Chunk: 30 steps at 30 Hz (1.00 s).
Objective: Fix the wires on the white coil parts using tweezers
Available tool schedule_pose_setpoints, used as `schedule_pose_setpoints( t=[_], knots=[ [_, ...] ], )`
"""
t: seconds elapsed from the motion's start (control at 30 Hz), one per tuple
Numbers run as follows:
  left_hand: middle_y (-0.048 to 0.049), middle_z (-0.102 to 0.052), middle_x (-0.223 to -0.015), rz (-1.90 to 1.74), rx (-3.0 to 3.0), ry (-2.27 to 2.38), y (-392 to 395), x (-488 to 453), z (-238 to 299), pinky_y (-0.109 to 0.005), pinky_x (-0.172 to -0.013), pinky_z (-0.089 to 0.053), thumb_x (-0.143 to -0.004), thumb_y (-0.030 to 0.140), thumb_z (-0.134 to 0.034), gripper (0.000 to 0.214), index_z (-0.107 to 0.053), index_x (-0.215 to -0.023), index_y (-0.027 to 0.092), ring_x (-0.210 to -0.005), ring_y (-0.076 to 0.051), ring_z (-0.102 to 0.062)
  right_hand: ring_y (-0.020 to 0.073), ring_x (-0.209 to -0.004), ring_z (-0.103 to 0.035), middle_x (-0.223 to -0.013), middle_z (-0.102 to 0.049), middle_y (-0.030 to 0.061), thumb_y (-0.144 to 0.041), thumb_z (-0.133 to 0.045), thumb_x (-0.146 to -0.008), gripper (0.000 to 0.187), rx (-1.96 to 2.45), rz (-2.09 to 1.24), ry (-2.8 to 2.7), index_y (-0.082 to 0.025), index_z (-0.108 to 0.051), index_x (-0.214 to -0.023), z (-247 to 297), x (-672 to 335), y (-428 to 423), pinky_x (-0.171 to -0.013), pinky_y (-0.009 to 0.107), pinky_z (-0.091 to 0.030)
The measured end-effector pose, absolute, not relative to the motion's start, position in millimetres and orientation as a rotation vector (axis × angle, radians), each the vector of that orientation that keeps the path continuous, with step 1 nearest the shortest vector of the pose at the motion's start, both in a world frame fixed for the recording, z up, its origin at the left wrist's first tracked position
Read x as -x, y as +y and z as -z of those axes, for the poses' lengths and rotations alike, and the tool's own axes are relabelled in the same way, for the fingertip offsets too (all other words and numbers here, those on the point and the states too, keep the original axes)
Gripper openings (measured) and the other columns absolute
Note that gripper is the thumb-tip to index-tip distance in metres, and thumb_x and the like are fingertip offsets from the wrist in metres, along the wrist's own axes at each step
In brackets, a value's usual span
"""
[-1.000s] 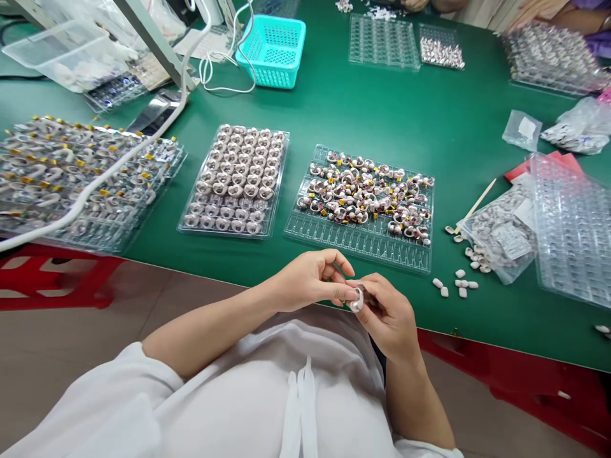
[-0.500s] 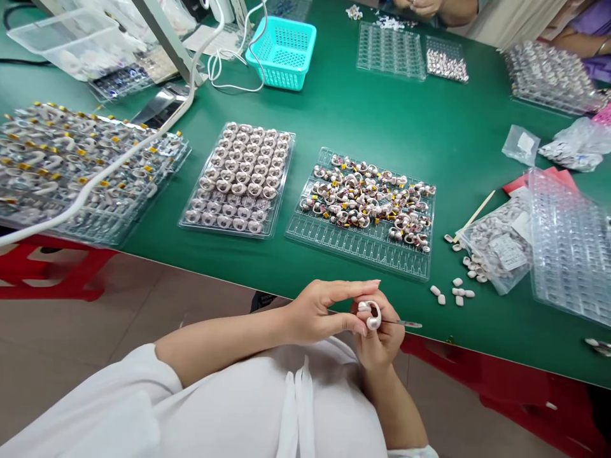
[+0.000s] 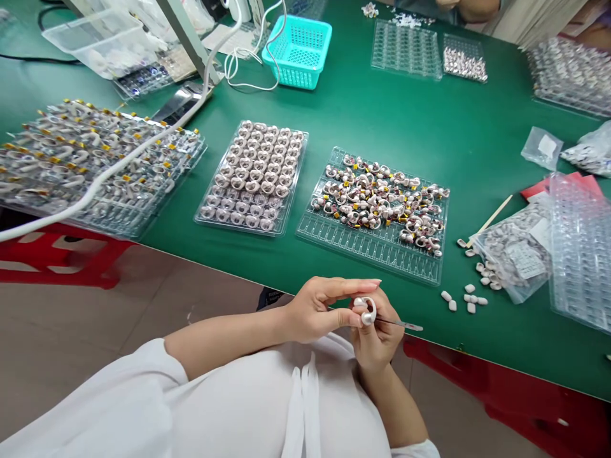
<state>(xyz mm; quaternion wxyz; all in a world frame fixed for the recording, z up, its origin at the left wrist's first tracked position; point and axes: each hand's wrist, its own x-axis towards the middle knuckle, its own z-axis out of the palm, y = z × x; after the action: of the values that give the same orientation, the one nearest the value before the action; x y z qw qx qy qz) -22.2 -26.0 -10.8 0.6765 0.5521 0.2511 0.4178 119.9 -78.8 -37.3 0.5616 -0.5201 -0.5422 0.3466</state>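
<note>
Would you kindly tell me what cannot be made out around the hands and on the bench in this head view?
All in the head view:
Slim tool: inner end hidden by the right hand.
Curved white piece: far side turned away from the camera.
Bag label: print too small to read.
Clear tray at right: cut off by the right edge.
Co-worker's arm: cut off by the top edge.
</note>
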Motion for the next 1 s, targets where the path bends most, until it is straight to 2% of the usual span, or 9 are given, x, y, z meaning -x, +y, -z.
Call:
schedule_pose_setpoints(
  t=[0.23,0.4,0.5,0.57,0.67,0.73,0.83,1.0],
  knots=[
    [-0.0151,-0.065,-0.137,-0.945,-1.211,0.49,-25,23,15,-0.044,-0.112,-0.048,-0.087,0.019,-0.071,0.043,-0.067,-0.13,0.02,-0.13,-0.029,-0.061,0.0213,-0.074,-0.061,-0.078,-0.063,0.0044,-0.04,-0.057,-0.094,0.022,1.214,-0.807,-1.276,-0.022,-0.068,-0.089,36,-119,-76,-0.068,0.037,-0.052],
    [-0.018,-0.062,-0.14,-0.86,-1.281,0.535,-20,24,14,-0.041,-0.108,-0.051,-0.088,0.025,-0.071,0.047,-0.064,-0.133,0.017,-0.131,-0.03,-0.06,0.0203,-0.076,-0.064,-0.081,-0.067,0.0031,-0.03,-0.059,-0.094,0.012,1.219,-0.782,-1.412,-0.024,-0.069,-0.091,26,-134,-72,-0.067,0.033,-0.053],
    [-0.0191,-0.067,-0.133,-0.9,-1.505,0.57,-16,24,13,-0.04,-0.105,-0.052,-0.084,0.029,-0.076,0.052,-0.063,-0.133,0.016,-0.122,-0.028,-0.066,0.0203,-0.079,-0.068,-0.09,-0.07,0.0045,-0.023,-0.059,-0.093,0.012,1.288,-0.684,-1.574,-0.025,-0.069,-0.1,20,-149,-74,-0.068,0.03,-0.055],
    [-0.0181,-0.07,-0.127,-0.958,-1.635,0.637,-12,25,13,-0.04,-0.103,-0.052,-0.075,0.037,-0.083,0.058,-0.065,-0.127,0.017,-0.118,-0.028,-0.067,0.0206,-0.079,-0.07,-0.096,-0.072,0.007,-0.024,-0.06,-0.093,0.018,1.374,-0.561,-1.688,-0.024,-0.069,-0.108,21,-159,-74,-0.067,0.028,-0.056],
    [-0.0134,-0.075,-0.096,-1.026,-1.813,0.81,-7,29,14,-0.036,-0.087,-0.056,-0.069,0.045,-0.086,0.045,-0.072,-0.101,0.017,-0.092,-0.025,-0.069,0.0207,-0.08,-0.073,-0.098,-0.073,0.0089,-0.024,-0.06,-0.094,0.025,1.347,-0.379,-1.84,-0.023,-0.067,-0.117,28,-164,-72,-0.065,0.026,-0.057],
    [-0.0101,-0.074,-0.083,-1.012,-1.919,0.818,-6,32,12,-0.033,-0.08,-0.055,-0.074,0.04,-0.081,0.029,-0.071,-0.089,0.017,-0.08,-0.021,-0.067,0.0213,-0.083,-0.074,-0.101,-0.073,0.0097,-0.023,-0.06,-0.093,0.029,1.314,-0.286,-1.878,-0.023,-0.065,-0.122,32,-159,-68,-0.066,0.027,-0.058],
    [-0.0066,-0.074,-0.075,-1.008,-2.033,0.774,-7,40,5,-0.03,-0.075,-0.055,-0.078,0.024,-0.07,0.011,-0.068,-0.086,0.017,-0.069,-0.017,-0.066,0.0219,-0.084,-0.074,-0.103,-0.073,0.0106,-0.021,-0.059,-0.094,0.035,1.258,-0.248,-1.906,-0.023,-0.062,-0.129,34,-145,-59,-0.066,0.028,-0.06],
    [-0.0057,-0.07,-0.074,-1.096,-2.157,0.943,3,72,-9,-0.025,-0.064,-0.054,-0.074,0.013,-0.062,0.016,-0.07,-0.086,0.017,-0.067,-0.015,-0.064,0.0214,-0.086,-0.074,-0.106,-0.071,0.0121,-0.018,-0.053,-0.097,0.049,1.113,-0.343,-1.953,-0.024,-0.05,-0.145,31,-126,-47,-0.064,0.026,-0.062]
  ],
)
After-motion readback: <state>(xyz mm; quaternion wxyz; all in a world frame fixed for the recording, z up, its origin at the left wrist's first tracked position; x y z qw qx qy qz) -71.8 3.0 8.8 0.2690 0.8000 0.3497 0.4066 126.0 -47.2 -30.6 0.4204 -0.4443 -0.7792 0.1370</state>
